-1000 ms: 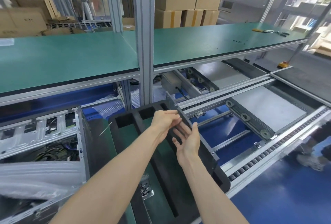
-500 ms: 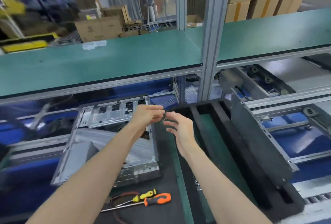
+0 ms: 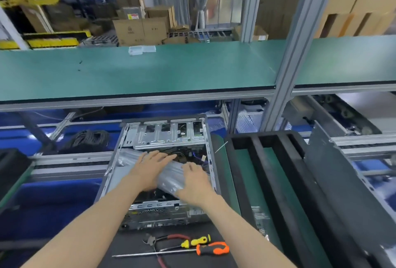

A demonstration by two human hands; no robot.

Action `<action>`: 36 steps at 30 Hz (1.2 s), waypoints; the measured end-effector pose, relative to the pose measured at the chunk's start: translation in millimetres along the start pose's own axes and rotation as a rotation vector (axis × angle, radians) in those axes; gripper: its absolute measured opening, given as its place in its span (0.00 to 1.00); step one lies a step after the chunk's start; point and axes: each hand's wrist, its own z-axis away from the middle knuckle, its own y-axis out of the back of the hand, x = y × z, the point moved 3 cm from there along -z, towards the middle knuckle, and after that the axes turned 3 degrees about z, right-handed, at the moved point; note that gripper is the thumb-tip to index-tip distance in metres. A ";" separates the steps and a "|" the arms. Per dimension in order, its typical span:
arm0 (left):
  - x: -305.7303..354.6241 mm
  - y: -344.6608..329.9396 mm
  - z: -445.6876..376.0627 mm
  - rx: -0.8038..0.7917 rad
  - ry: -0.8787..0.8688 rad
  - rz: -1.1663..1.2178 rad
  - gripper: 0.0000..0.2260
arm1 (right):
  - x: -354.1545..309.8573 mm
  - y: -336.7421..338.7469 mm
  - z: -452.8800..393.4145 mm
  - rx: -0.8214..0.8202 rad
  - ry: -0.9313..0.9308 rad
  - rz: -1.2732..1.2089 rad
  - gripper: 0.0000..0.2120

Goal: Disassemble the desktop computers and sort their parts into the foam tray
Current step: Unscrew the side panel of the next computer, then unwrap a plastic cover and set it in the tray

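Observation:
An open desktop computer case (image 3: 167,137) lies on the bench in front of me, its metal drive cage at the far end. A clear plastic bag (image 3: 171,176) lies across the inside of the case. My left hand (image 3: 150,168) rests flat on the bag with fingers spread. My right hand (image 3: 195,182) lies on the bag's right end, fingers stretched forward. The black foam tray (image 3: 278,160) with long slots stands to the right of the case. A grey metal side panel (image 3: 330,173) stands in the tray's right slot.
An orange-handled screwdriver (image 3: 212,248), a yellow-handled screwdriver (image 3: 197,241) and red-handled pliers (image 3: 169,239) lie near the front edge. A green shelf (image 3: 150,70) spans above the case, with an aluminium post (image 3: 289,74) at right. Black cables (image 3: 87,139) lie at left.
My view swung left from the foam tray to the computer case. Both hands moved away from the side panel in the tray and came down onto the plastic bag in the case.

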 end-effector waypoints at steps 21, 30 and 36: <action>-20.7 -0.9 -32.3 0.226 -0.122 0.013 0.13 | -0.7 -9.4 -39.4 0.165 0.013 0.387 0.25; -8.5 -0.1 -27.4 0.283 -0.138 0.000 0.12 | 7.6 -19.1 -40.6 0.060 -0.050 0.198 0.27; -5.8 2.4 -23.1 0.325 -0.154 0.006 0.12 | 10.5 -18.2 -42.9 0.044 -0.045 0.147 0.24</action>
